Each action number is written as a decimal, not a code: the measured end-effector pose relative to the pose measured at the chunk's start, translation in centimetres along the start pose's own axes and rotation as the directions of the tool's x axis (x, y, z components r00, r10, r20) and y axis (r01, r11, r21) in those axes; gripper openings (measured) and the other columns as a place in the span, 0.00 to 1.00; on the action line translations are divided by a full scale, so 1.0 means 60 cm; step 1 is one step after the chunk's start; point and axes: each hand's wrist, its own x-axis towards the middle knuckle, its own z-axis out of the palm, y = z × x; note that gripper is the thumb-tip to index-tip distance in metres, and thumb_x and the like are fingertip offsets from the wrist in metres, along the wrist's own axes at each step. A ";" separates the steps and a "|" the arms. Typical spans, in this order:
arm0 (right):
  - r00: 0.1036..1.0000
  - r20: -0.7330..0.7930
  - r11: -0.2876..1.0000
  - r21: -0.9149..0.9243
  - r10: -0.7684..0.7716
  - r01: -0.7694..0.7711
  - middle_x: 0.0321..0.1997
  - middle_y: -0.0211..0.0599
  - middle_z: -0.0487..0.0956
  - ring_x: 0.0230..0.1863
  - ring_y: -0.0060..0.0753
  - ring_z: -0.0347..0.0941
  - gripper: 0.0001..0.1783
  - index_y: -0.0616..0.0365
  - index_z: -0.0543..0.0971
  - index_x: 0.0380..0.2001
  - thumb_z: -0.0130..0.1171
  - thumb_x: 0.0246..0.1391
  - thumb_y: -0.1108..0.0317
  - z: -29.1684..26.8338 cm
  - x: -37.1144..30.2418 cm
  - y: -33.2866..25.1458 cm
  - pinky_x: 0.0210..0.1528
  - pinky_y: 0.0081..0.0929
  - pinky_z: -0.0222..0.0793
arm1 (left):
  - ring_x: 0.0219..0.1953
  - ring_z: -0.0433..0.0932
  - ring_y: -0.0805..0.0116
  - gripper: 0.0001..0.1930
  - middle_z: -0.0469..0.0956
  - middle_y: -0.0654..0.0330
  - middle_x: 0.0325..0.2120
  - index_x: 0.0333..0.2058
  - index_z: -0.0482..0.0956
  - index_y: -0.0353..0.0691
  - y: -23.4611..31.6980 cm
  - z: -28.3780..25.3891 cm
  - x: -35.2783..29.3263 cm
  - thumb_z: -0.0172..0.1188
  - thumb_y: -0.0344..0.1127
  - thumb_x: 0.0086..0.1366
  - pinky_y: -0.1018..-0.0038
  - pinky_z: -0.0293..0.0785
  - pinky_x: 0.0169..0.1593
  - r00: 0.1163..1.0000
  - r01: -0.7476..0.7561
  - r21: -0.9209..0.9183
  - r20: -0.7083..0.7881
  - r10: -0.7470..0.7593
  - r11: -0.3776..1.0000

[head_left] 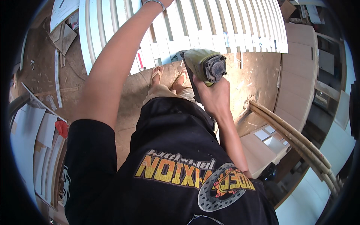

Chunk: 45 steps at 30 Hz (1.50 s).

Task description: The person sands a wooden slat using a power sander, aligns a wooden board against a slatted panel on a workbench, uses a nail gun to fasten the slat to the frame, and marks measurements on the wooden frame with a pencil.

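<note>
Container: one box-like wooden piece (258, 153), lower right, beside bamboo poles (294, 131); pale rectangular shapes at its upper side, inside or merely behind, impossible to tell which.

Left arm: bare, stretched forward and upward across the left part of a white slatted panel (232, 41); chain bracelet (156, 3) at the wrist. Left hand (167, 3): over the panel, mostly cut off by the upper edge; spread or closed, cannot tell.

Right arm: bent, drawn in along the right side of a black printed shirt (168, 131), forearm pointing forward. Right hand (213, 95): grip wrapped snugly around the handle of one yellow-green nail gun (204, 63). Nail gun: dark bolted cap uppermost, in front of the torso, at the panel's near edge; contact with the panel not discernible.

Also listed: sandalled feet (156, 73) below that edge; pale sheets (28, 123) and crumpled red item (61, 129), left.
</note>
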 end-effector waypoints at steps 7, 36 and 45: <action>1.000 0.012 0.997 -0.074 -0.018 0.019 0.24 0.51 0.82 0.29 0.35 0.81 0.18 0.69 0.83 0.36 0.64 0.58 0.59 0.004 0.010 -0.005 0.37 0.37 0.75 | 0.76 0.53 0.49 0.37 0.63 0.38 0.69 0.67 0.64 0.27 -0.008 0.016 0.001 0.54 0.48 0.66 0.51 0.41 0.78 1.000 0.014 -0.028 -0.028 -0.014 1.000; 0.995 0.046 0.994 -0.064 -0.084 0.087 0.38 0.60 0.84 0.45 0.61 0.82 0.24 0.62 0.82 0.49 0.69 0.47 0.64 -0.044 -0.079 0.213 0.50 0.46 0.77 | 0.77 0.46 0.43 0.35 0.54 0.36 0.73 0.70 0.61 0.31 -0.068 0.049 -0.018 0.49 0.51 0.74 0.49 0.44 0.76 0.983 -0.136 0.070 -0.114 0.143 0.988; 0.999 0.047 0.997 0.076 -0.020 0.016 0.39 0.62 0.84 0.45 0.61 0.82 0.25 0.64 0.82 0.49 0.67 0.45 0.66 -0.046 -0.084 0.337 0.50 0.47 0.77 | 0.58 0.78 0.54 0.25 0.80 0.44 0.54 0.55 0.78 0.29 -0.068 -0.131 -0.311 0.61 0.47 0.72 0.63 0.70 0.64 0.970 0.063 -0.414 -0.187 -0.153 0.908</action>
